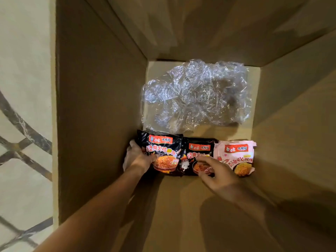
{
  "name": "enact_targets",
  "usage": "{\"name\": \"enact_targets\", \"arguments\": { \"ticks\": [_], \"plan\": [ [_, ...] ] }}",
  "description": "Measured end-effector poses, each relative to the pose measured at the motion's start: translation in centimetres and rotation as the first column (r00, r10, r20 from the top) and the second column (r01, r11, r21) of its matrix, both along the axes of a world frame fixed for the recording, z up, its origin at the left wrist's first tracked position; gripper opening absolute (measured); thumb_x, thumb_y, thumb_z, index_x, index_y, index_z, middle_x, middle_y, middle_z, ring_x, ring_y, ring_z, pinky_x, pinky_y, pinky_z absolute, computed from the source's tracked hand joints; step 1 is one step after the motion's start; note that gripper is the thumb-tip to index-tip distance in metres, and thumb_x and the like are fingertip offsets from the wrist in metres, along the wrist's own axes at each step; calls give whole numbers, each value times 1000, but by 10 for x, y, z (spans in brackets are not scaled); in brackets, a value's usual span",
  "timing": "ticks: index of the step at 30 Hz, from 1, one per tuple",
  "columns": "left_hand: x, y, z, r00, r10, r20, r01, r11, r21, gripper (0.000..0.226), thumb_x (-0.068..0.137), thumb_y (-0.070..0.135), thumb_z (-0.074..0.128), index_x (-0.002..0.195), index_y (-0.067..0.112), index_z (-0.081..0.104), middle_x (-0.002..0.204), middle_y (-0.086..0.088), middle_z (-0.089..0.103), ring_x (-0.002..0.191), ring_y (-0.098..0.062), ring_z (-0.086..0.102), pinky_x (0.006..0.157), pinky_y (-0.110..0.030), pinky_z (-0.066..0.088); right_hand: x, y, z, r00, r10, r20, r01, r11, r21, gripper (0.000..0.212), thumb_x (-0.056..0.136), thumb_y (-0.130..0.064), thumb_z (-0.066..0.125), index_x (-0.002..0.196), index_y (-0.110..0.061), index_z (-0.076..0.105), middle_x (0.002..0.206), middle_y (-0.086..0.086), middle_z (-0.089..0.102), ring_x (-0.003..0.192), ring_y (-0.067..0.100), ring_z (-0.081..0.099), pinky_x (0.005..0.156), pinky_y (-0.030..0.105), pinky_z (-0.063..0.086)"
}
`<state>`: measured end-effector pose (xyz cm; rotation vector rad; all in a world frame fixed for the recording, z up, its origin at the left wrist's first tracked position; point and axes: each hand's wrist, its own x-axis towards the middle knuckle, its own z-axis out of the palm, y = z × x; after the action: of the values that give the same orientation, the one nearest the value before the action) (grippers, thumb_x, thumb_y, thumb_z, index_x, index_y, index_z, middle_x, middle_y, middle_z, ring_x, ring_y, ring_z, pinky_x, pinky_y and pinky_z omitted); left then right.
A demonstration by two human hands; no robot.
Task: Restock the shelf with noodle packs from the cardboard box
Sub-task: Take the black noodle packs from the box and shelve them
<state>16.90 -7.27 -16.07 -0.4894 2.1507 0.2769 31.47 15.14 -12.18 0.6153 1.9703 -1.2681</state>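
Floor tile (23, 124) shows at far left, outside the cardboard box (101, 115), whose tall left wall I am reaching down past. My left hand (137, 158) curls round the left edge of the first black noodle pack (161, 151), thumb over its face, so it can be lifted clear of the wall. Just right of it, touching, lies a second black noodle pack (195, 153); my right hand (216, 171) comes down on its lower part, fingers bent and touching the wrapper, though whether they pinch it yet I cannot tell. Touching that one, a pink noodle pack (236, 157) lies flat on the box bottom, untouched. Behind the row sits crumpled clear plastic wrap (196, 95). Three packs left, I judge; shelf not in view.
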Motion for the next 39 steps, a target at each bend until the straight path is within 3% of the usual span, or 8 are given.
{"name": "enact_targets", "arguments": {
  "ticks": [3,8,11,18,24,28,34,39],
  "plan": [
    [0,2,6,1000,14,4,-14,1000,1,104,61,44,92,142,13,35,142,-9,48,128,-31,51,99,-44,48,6,-3,1,999,-31,-28,30,1000,-4,40,95,-18,65,133,-28,59,121,-18,62,105,-23,50,89,-3,35],
    [3,13,35,993,-82,-79,90,990,110,63,61,48,88,113,20,64,119,0,58,107,-21,61,95,-35,52,8,-5,2,995,-103,-13,103,994,-32,39,94,-11,65,131,-21,61,118,-10,66,108,-17,54,94,6,44],
    [0,21,66,961,-168,-221,208,962,176,49,70,28,87,102,15,54,113,2,42,114,-21,46,97,-30,42,1,-8,5,978,-190,88,195,980,-49,40,93,-11,66,131,-21,59,119,-3,66,108,4,61,100,27,50],
    [-28,17,129,959,-74,-274,164,932,323,45,81,20,80,104,15,41,92,4,69,88,-17,67,77,-32,52,-24,-38,-8,888,-338,313,380,921,-84,61,90,-13,71,145,-16,45,133,0,57,108,15,59,87,26,49],
    [-31,12,141,914,-223,-339,347,863,367,44,84,19,77,108,27,40,89,13,71,86,-13,69,78,-43,56,-58,-77,-38,777,-477,411,550,832,-73,87,81,-16,81,152,-18,30,148,4,47,131,27,50,108,34,38],
    [-29,12,129,932,-168,-322,290,877,383,45,83,16,76,107,28,41,92,10,71,90,-15,69,81,-46,55,-70,-95,-56,723,-529,444,589,808,4,84,81,-15,81,149,-14,31,135,6,54,121,25,54,93,26,39],
    [-40,11,123,939,-78,-335,218,888,406,44,81,9,78,106,23,44,88,15,66,82,10,63,72,-13,49,-82,-120,-62,741,-484,466,548,837,-1,92,77,-37,84,150,-12,34,153,12,41,139,30,42,112,35,38],
    [-45,7,129,939,-22,-345,174,892,417,43,80,6,78,104,21,45,86,17,64,78,18,60,74,-10,48,-86,-135,-64,763,-470,445,503,863,49,68,81,-31,81,137,-12,46,140,10,47,129,29,48,105,35,45]
  ]
}}
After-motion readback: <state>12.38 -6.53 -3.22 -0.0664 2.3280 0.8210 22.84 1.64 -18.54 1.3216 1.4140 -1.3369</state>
